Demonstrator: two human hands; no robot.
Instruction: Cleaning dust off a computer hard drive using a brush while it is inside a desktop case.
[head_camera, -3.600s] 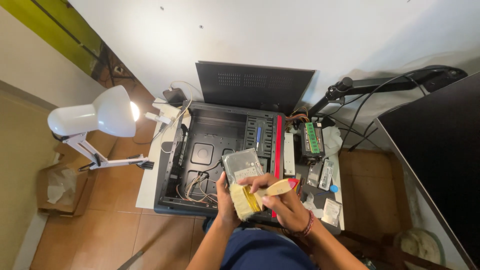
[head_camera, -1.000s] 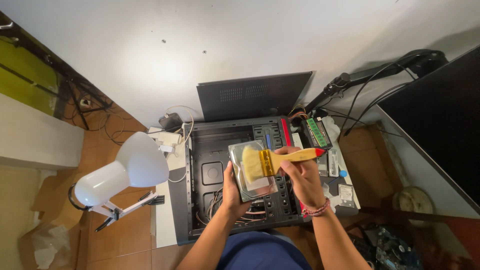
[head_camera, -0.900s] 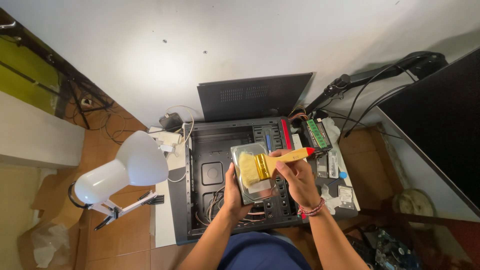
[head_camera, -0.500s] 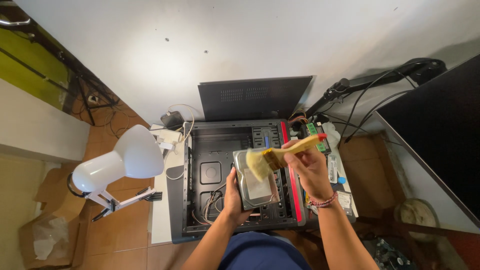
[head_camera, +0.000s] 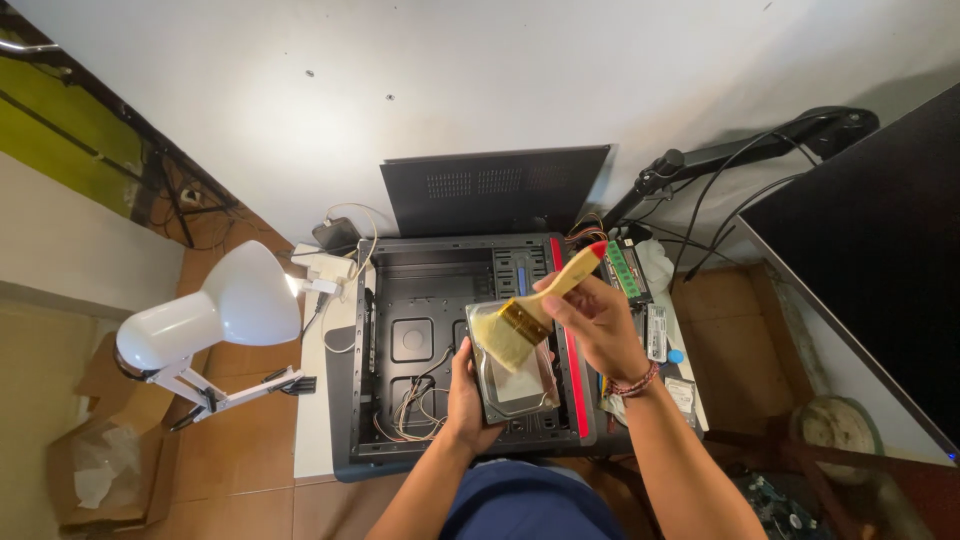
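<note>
My left hand (head_camera: 466, 396) grips a silver hard drive (head_camera: 517, 382) from below, holding it flat above an open black computer case (head_camera: 420, 350). My right hand (head_camera: 597, 322) holds a paintbrush (head_camera: 535, 312) with a wooden handle and a red tip. Its pale bristles rest on the drive's upper left corner. Loose wires lie in the case bottom, under the drive.
The case's black side panel (head_camera: 492, 190) leans against the wall behind it. A white desk lamp (head_camera: 215, 315) stands at the left. Circuit boards and small parts (head_camera: 640, 290) lie right of the case. A dark monitor (head_camera: 870, 250) on an arm fills the right side.
The brush has swept from the drive's middle up to its upper left corner, handle now tilted up to the right. The drive has stayed in my left hand, a little lower in view.
</note>
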